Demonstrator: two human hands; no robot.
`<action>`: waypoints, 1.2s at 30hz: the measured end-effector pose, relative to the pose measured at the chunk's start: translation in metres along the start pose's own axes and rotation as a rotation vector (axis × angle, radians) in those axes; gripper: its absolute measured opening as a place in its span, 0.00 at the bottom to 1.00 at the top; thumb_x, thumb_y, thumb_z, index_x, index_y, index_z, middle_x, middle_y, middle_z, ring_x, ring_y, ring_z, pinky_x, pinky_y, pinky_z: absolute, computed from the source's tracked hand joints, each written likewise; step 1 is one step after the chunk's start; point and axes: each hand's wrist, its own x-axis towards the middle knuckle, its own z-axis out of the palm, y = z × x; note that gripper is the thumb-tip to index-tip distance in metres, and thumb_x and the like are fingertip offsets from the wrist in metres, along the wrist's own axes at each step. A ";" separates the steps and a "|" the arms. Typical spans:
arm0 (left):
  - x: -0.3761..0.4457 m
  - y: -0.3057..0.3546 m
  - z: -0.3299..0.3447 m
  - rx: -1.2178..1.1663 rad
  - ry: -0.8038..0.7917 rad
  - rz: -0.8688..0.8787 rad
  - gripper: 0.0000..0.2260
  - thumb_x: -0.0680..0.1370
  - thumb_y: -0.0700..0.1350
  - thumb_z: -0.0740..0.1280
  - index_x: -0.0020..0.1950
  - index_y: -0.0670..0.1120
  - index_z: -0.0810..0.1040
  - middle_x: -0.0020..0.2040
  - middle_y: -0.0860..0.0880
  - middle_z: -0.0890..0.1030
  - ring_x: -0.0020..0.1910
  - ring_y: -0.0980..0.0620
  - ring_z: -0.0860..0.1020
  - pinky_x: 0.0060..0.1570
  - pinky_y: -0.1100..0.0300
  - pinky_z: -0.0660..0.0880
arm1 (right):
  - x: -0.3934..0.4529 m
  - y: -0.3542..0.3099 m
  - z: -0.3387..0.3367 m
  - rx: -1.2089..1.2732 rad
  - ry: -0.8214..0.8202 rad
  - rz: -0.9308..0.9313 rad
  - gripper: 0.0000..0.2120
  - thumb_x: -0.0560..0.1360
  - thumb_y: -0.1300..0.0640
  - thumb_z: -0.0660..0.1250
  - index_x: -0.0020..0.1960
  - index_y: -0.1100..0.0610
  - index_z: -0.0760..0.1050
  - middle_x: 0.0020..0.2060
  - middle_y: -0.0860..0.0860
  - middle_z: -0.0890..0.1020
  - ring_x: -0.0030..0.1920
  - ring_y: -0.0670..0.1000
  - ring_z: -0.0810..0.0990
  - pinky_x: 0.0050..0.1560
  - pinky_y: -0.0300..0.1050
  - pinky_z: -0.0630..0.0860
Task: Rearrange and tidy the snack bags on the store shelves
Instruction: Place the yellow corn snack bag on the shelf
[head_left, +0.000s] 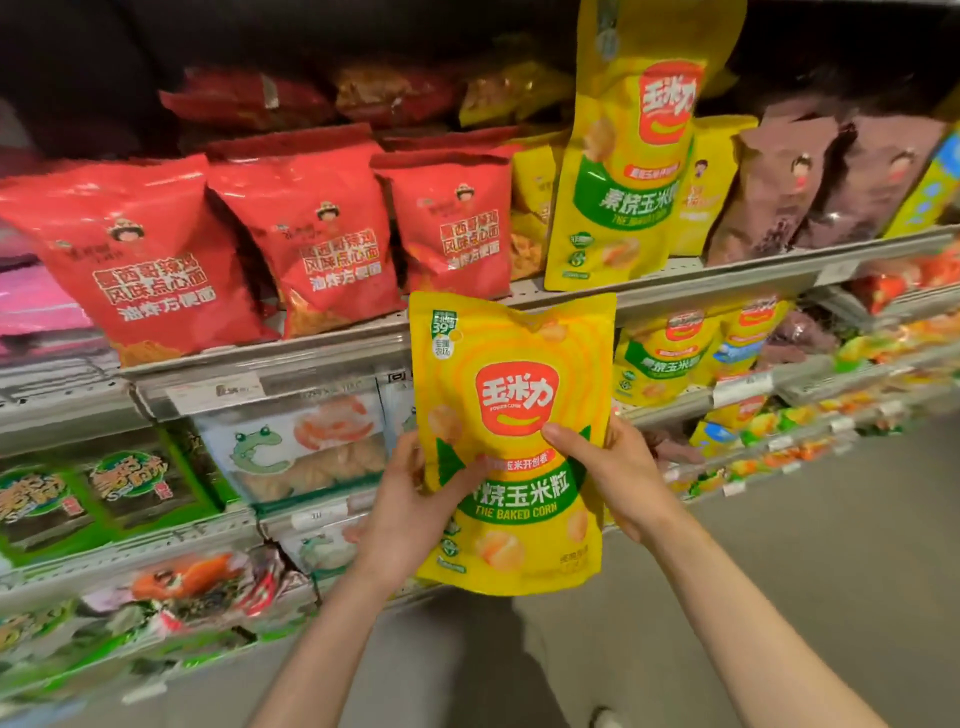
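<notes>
I hold a yellow baked corn bag (511, 374) upright in front of the shelves, its printed face toward me. My left hand (410, 499) grips its lower left edge with the thumb across the green band. My right hand (608, 473) grips its right side, thumb on the front. A second yellow baked corn bag (628, 171) stands on the upper shelf (670, 283) just above and right of the held one. Three red snack bags (322, 234) stand in a row on that shelf to the left.
Brown bags (779, 187) stand right of the yellow bag. More yellow corn bags (665, 358) sit on the shelf below. White frog-print bags (296, 447) and green-black bags (93, 499) fill lower left shelves. Grey aisle floor (831, 545) lies to the right.
</notes>
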 end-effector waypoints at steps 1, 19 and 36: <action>-0.001 -0.004 0.013 0.005 0.003 -0.016 0.23 0.71 0.49 0.78 0.63 0.50 0.75 0.53 0.60 0.86 0.52 0.61 0.84 0.45 0.68 0.79 | 0.002 0.003 -0.012 0.003 0.001 0.016 0.19 0.71 0.55 0.76 0.61 0.53 0.80 0.55 0.51 0.88 0.56 0.53 0.87 0.59 0.54 0.82; 0.055 -0.035 0.278 0.107 0.154 -0.240 0.20 0.73 0.47 0.79 0.60 0.48 0.75 0.52 0.50 0.86 0.48 0.56 0.86 0.47 0.57 0.84 | 0.107 0.029 -0.280 -0.110 -0.153 0.169 0.25 0.68 0.50 0.78 0.64 0.51 0.81 0.53 0.46 0.88 0.53 0.47 0.87 0.51 0.45 0.82; 0.145 -0.069 0.218 0.066 0.302 -0.273 0.23 0.70 0.54 0.81 0.55 0.47 0.73 0.51 0.37 0.83 0.47 0.36 0.84 0.37 0.42 0.82 | 0.205 0.040 -0.205 -0.352 -0.167 0.037 0.17 0.76 0.49 0.77 0.63 0.51 0.82 0.55 0.47 0.88 0.56 0.48 0.86 0.58 0.50 0.83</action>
